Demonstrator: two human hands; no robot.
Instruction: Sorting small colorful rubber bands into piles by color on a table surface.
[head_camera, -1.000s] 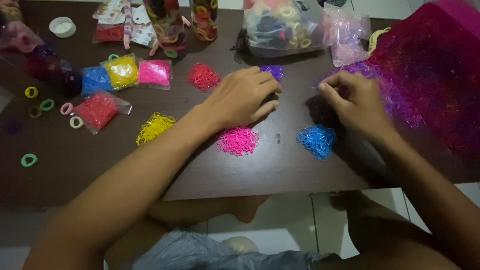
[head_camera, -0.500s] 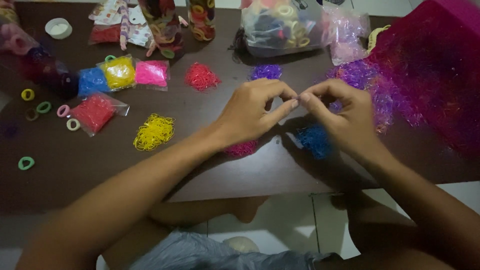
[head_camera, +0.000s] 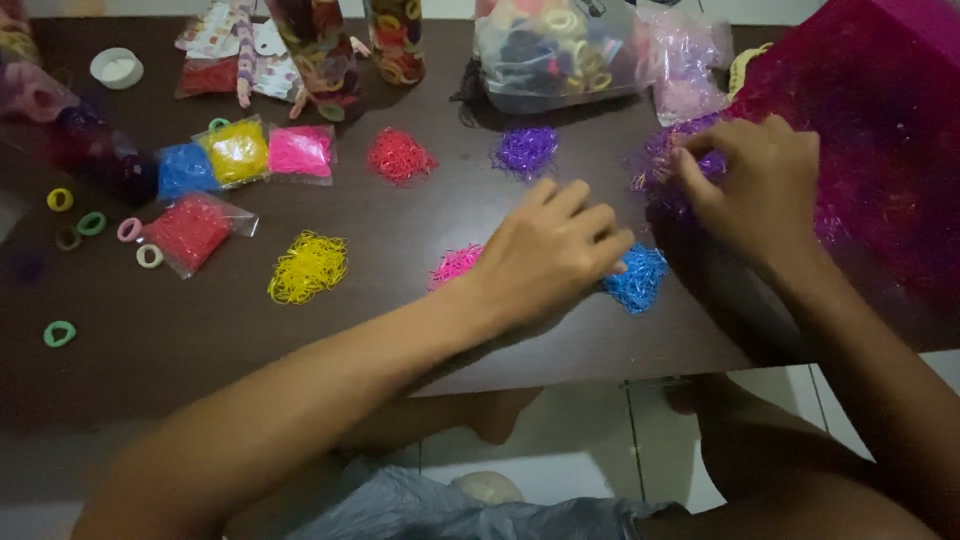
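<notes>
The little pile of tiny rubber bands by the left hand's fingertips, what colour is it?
Blue. The small pile of tiny blue rubber bands shows best in the head view.

The table (head_camera: 400, 330) carries several heaps of small rubber bands. The left hand (head_camera: 550, 255) lies at the near centre, between two heaps: one (head_camera: 455, 265) just left of it, one (head_camera: 637, 280) touching its right side. A further heap (head_camera: 308, 266) lies well left of these. Two heaps (head_camera: 400, 156) (head_camera: 527, 150) lie farther back. The right hand (head_camera: 755, 185) rests at the far right, on a mixed heap (head_camera: 665, 170) beside a large bag (head_camera: 870, 150). Four filled packets (head_camera: 235, 170) lie at the left, with loose rings (head_camera: 90, 225) left of them. A clear sack (head_camera: 550, 50) stands at the far edge.
</notes>
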